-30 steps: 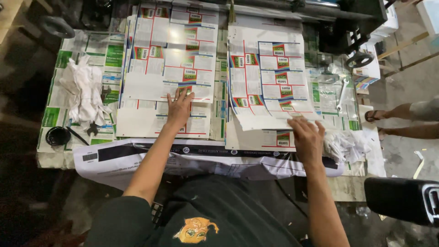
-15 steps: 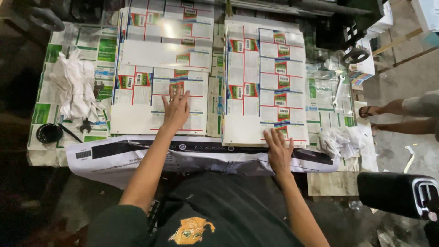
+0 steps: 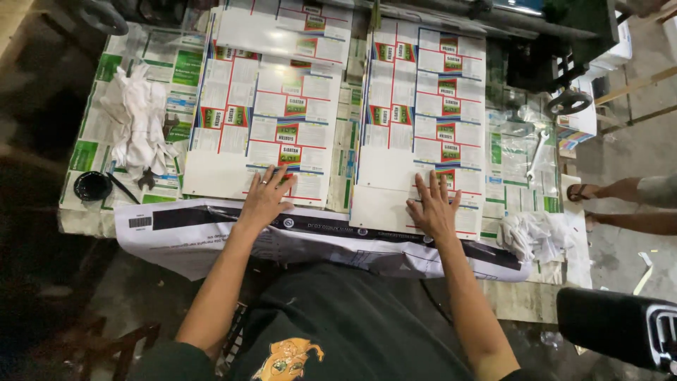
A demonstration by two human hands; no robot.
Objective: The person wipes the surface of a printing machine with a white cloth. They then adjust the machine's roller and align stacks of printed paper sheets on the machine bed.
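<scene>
- Left hand (image 3: 266, 197): flat and released, fingers spread, palm pressed on the near edge of the left stack of printed sheets (image 3: 261, 123). It grasps nothing.
- Right hand (image 3: 431, 208): likewise flat and unclenched, fingers fanned, resting on the near edge of the right stack of printed sheets (image 3: 430, 113). It grasps nothing.
- Position of the stacks: both lie side by side on the counter (image 3: 81, 222), directly ahead of the person, separated by a narrow gap showing green-printed lining paper underneath. A further sheet (image 3: 285, 32) overlaps the far end of the left stack.
- Alignment: the right stack appears squared, with its near edge running parallel to the counter front. The left stack sits slightly skewed, its near edge not quite level with its neighbour.
- Progress, as judged: both stacks are laid down and pressed flat; what remains appears to be truing up the left stack. No sheet is lifted or separated at this moment.
- Near edge: a black-and-white printed sheet (image 3: 176, 229) drapes over the counter front, under both wrists.
- Surroundings: white rags (image 3: 137, 123) and a small black cap (image 3: 92, 185) at the left; a wrench (image 3: 536, 152) and another white rag (image 3: 532, 236) at the right.
- Another person's sandalled foot (image 3: 599, 192) stands on the floor at the right, well apart from the stacks.
</scene>
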